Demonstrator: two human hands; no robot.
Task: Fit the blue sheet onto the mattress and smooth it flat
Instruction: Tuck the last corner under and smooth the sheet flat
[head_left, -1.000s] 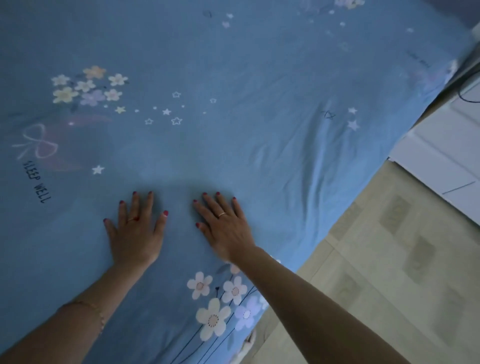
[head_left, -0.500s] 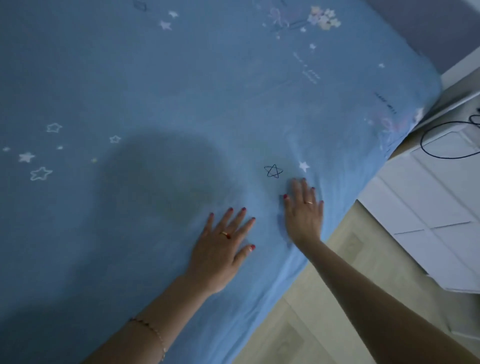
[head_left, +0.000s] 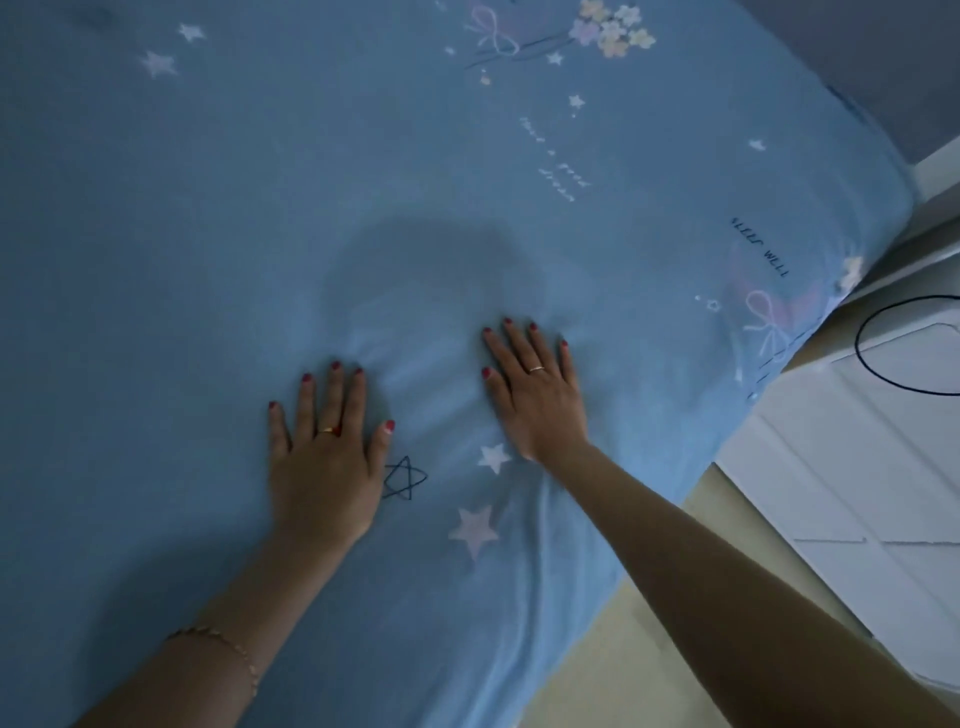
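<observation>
While both hands press flat on the bed, the blue sheet (head_left: 218, 218) lies spread under them, over the mattress, which it hides. Left hand (head_left: 324, 462) rests palm down, fingers straight and spread, gripping nothing; right hand (head_left: 535, 395) lies likewise at its two o'clock, just apart. Small creases (head_left: 431, 379) run between them. A white cabinet (head_left: 852, 457) stands at three o'clock.
</observation>
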